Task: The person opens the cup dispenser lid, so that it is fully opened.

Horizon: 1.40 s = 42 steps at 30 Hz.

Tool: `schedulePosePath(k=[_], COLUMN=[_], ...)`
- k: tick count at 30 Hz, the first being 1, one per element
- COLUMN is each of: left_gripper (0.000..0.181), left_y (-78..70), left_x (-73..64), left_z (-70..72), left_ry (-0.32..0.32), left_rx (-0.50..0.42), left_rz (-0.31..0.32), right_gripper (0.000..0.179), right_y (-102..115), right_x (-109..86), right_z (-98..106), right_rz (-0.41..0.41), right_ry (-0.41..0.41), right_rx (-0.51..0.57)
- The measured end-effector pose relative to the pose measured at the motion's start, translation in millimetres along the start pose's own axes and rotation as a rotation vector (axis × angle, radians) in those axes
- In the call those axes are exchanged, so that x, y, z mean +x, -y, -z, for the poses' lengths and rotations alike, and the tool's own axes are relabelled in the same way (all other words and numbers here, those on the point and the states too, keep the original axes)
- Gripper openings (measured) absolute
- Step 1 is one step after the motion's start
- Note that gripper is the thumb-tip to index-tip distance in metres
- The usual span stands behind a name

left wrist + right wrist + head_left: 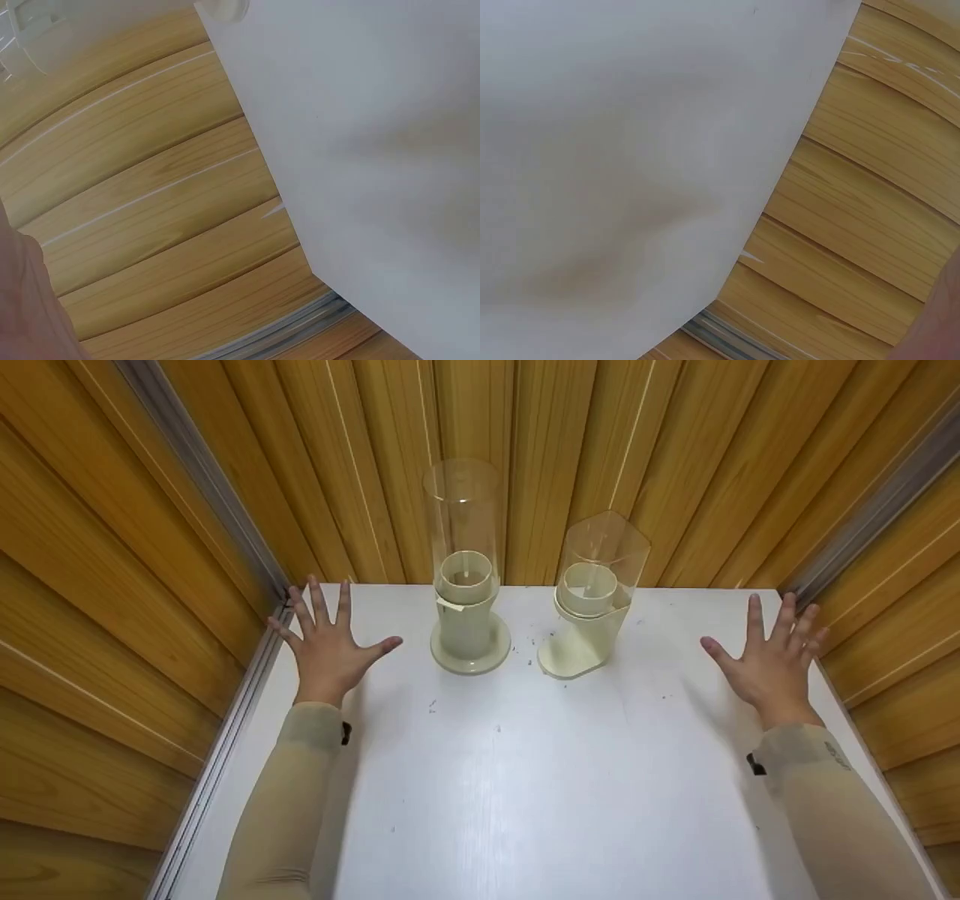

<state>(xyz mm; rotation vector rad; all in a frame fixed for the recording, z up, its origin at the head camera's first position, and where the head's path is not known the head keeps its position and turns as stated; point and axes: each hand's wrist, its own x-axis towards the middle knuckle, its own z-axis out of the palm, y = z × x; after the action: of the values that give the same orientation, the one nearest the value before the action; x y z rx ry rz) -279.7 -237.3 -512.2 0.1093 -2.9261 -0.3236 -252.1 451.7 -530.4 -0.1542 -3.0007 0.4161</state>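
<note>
Two cream-coloured stands with clear tubes stand upright near the back of the white table [480, 780]. The left one, a round-based stand [465, 634], carries a tall clear cylinder [463, 521]. To its right, a stand with an elongated base [581, 645] carries a shorter, angular clear tube [626, 547]. My left hand [328, 656] is spread over the table's left side, its thumb pointing toward the round-based stand but apart from it. On the far right my right hand [772, 671] is spread too, touching neither stand. Both hands hold nothing.
Wood-patterned panels [472, 405] rise behind the table and on both sides. Metal posts [210, 472] mark the back corners, and a metal rail [217, 769] runs along the left edge. Small dark specks [498, 728] are scattered over the tabletop.
</note>
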Motion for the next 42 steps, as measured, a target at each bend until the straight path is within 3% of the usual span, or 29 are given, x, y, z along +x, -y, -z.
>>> schedulePosePath(k=[12, 19, 24, 34, 42], left_gripper=[0.143, 0.146, 0.147, 0.148, 0.149], left_y=[-23.4, -34.6, -42.5, -59.2, -74.0], left_x=[-5.7, -12.2, -17.8, -15.8, -23.0], left_z=[15.0, 16.6, 15.9, 22.4, 34.4], left_ry=[-0.043, -0.042, -0.076, -0.155, -0.155], left_rx=[-0.071, -0.183, -0.264, -0.380, -0.487], left_rz=[-0.044, -0.031, -0.049, -0.076, -0.096], right_gripper=[0.117, 0.111, 0.109, 0.108, 0.116], right_y=[17.1, 34.9, 46.1, 84.7, 109.7], right_x=[-3.7, -9.9, -13.0, -14.4, -22.2], right_z=[9.1, 5.5, 7.9, 35.5, 50.7], right_rz=[0.031, 0.095, 0.107, 0.140, 0.203], right_ry=[-0.068, -0.124, -0.165, -0.252, -0.302], right_rx=[0.075, 0.134, 0.187, 0.363, 0.590])
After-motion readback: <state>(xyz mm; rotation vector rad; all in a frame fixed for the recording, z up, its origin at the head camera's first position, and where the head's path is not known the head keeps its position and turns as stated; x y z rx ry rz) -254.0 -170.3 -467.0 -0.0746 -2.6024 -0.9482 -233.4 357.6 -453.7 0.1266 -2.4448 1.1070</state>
